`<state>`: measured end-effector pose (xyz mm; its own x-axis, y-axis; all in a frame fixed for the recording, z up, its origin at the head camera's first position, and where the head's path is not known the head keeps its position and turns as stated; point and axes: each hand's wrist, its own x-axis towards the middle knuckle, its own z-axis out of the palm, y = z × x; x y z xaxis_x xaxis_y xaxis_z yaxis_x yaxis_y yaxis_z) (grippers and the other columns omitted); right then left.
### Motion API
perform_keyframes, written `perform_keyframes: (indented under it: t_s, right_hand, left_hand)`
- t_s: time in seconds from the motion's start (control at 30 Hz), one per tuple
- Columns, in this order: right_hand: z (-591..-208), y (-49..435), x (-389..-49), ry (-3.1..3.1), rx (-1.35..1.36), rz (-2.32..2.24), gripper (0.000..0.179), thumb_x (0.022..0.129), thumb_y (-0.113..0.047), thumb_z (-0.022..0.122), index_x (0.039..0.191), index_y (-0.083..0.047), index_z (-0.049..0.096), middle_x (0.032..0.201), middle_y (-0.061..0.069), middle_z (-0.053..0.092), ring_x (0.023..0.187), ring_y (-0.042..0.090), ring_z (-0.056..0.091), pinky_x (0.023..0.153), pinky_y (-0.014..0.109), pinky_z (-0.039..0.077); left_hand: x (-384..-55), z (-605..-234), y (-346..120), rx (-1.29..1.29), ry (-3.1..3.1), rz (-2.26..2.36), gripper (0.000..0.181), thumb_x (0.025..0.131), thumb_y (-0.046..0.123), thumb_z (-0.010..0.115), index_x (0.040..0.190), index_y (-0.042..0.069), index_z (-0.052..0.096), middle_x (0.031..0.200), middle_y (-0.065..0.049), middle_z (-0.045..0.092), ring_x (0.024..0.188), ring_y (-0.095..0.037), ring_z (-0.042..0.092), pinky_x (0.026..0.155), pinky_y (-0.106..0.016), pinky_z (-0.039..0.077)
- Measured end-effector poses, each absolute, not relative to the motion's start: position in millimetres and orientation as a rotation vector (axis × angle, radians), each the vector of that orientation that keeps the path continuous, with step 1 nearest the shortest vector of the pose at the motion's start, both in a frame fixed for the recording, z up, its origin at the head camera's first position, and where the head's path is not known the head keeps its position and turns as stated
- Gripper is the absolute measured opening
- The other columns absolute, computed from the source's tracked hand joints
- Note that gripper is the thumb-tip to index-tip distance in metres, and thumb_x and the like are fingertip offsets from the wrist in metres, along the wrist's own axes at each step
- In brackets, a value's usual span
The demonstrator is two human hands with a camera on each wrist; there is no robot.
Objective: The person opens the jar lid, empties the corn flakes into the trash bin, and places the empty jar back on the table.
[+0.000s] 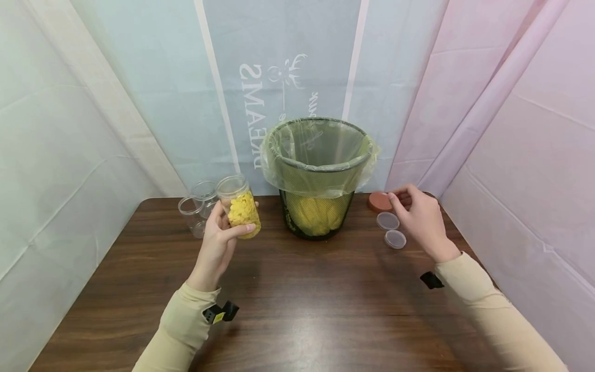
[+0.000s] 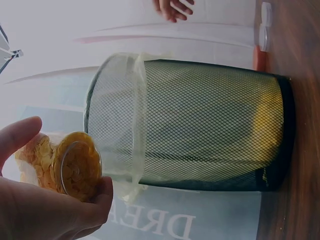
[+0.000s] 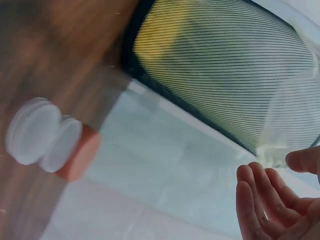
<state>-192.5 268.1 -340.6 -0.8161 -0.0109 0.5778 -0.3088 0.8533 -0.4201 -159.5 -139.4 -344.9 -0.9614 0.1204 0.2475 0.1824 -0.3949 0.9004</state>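
Observation:
My left hand (image 1: pixel 217 243) grips a clear jar (image 1: pixel 241 209) partly filled with small yellow flakes, raised above the table and slightly tilted, with no lid on its mouth. In the left wrist view, the round base of the jar (image 2: pixel 80 165) faces the camera. My right hand (image 1: pixel 420 219) hovers near a reddish-brown lid (image 1: pixel 378 202) and two clear lids, one farther back (image 1: pixel 388 221) and one nearer (image 1: pixel 395 239). Its fingers (image 3: pixel 255 190) are loosely bent in the right wrist view, with nothing visible between them and the thumb.
A black mesh bin (image 1: pixel 318 181) with a translucent yellowish liner stands at the back middle, yellow showing through its lower part. Clear jars (image 1: pixel 189 206) stand to its left, partly behind my left hand. Cloth walls border the wooden table (image 1: pixel 297 299) at the back and sides.

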Motion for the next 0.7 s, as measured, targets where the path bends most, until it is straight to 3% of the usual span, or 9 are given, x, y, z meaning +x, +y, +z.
perform_keyframes:
  t_s: [0.3, 0.57, 0.7]
  right_hand:
    - [-313.1, 249.6, -202.1, -2.405, 0.189, 0.725, 0.031, 0.095, -0.038, 0.052, 0.097, -0.009, 0.064, 0.086, 0.010, 0.071, 0.073, 0.026, 0.069, 0.064, 0.044, 0.050]
    - [-297.5, 235.1, -216.2, -2.332, 0.199, 0.774, 0.034, 0.094, -0.040, 0.053, 0.098, -0.010, 0.066, 0.081, 0.005, 0.072, 0.066, 0.018, 0.067, 0.056, 0.014, 0.043]
    - [-289.4, 229.9, -226.1, -2.316, 0.178, 0.801, 0.036, 0.093, -0.044, 0.052, 0.095, -0.011, 0.067, 0.078, 0.003, 0.072, 0.059, 0.004, 0.063, 0.053, 0.012, 0.041]
  left_hand:
    - [-162.6, -340.5, -132.4, -0.392, -1.671, -2.585, 0.057, 0.076, -0.019, 0.057, 0.123, 0.011, 0.043, 0.117, -0.009, 0.063, 0.109, -0.021, 0.059, 0.086, -0.031, 0.052]
    - [-166.3, -335.3, -129.9, -0.383, -1.689, -2.579, 0.054, 0.075, -0.017, 0.058, 0.119, 0.011, 0.044, 0.120, -0.013, 0.059, 0.108, -0.022, 0.059, 0.088, -0.033, 0.052]
    - [-169.2, -332.1, -128.0, -0.366, -1.698, -2.571, 0.056, 0.075, -0.017, 0.059, 0.121, 0.012, 0.044, 0.120, -0.010, 0.057, 0.108, -0.021, 0.058, 0.088, -0.032, 0.052]
